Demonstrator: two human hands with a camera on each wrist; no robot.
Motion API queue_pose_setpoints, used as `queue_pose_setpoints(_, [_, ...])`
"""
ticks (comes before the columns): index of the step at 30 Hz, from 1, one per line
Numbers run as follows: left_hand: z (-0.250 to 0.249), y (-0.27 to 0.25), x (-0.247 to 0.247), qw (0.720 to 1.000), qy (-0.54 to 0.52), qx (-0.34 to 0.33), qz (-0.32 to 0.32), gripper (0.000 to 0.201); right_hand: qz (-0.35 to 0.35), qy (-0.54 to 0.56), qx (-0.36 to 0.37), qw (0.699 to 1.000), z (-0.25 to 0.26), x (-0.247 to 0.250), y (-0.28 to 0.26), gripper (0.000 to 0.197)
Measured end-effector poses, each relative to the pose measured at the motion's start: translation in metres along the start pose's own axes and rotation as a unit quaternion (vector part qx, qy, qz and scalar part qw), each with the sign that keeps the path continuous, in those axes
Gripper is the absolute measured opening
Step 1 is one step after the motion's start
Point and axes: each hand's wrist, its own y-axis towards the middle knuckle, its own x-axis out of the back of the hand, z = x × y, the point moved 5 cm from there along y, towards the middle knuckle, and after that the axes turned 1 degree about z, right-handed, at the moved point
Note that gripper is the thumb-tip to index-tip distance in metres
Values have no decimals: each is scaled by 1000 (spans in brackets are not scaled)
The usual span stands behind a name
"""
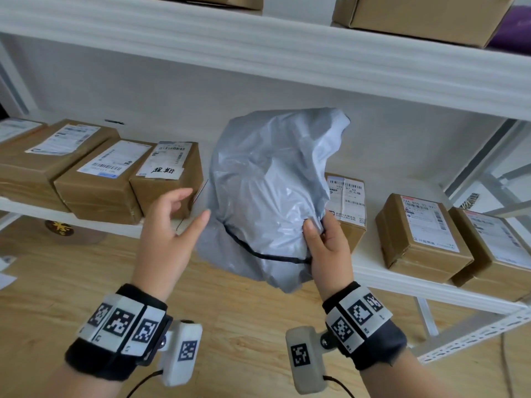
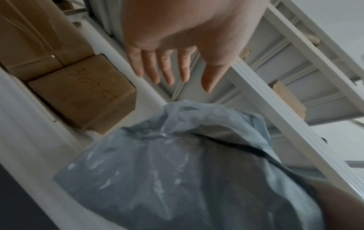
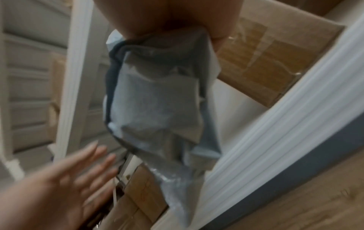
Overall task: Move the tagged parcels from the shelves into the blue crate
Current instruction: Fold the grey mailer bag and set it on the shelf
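The right hand (image 1: 326, 242) is pinching a bunched fold of the grey plastic parcel (image 1: 267, 193) between thumb and fingers, gripping it at the parcel's right edge and holding it up in front of the white shelf (image 1: 402, 278). The parcel is hanging crumpled and upright, its lower part drooping past the shelf's near edge over the wooden floor (image 1: 244, 326), with a dark cord looping across its lower front. The left hand (image 1: 169, 225) is hovering just left of the parcel with its fingers spread and relaxed, holding nothing; its thumb tip is reaching close to the parcel's left side, though whether it is touching is unclear. In the left wrist view the left hand's fingers (image 2: 167, 68) are stretching straight out above the parcel's top. Labelled cardboard boxes (image 1: 166, 179) are sitting in a row on the shelf to the left of the parcel, and more boxes (image 1: 419, 234) are sitting to its right.
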Motion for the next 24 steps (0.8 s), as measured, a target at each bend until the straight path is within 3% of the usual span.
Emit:
queue_pose_setpoints(4, [-19,-8,-14,998,7,-57,30,48,8,-121,46,992,10,-17,0,46])
queue_pose_setpoints(9, [-28,-7,-28,997,-23,-28,65,55,13,-185,83,979,15,-32,3,44])
queue_pose_setpoints(14, [-25,-3,-34,995,-52,-4,82,52,6,-201,73,977,15,-35,5,44])
queue_pose_setpoints(20, [-18,-7,-44,991,-68,22,116,87,-3,-209,85,974,16,-39,3,51])
queue_pose_setpoints(24, [-28,-11,-47,984,-116,11,135,86,7,-177,99,979,22,-45,-6,66])
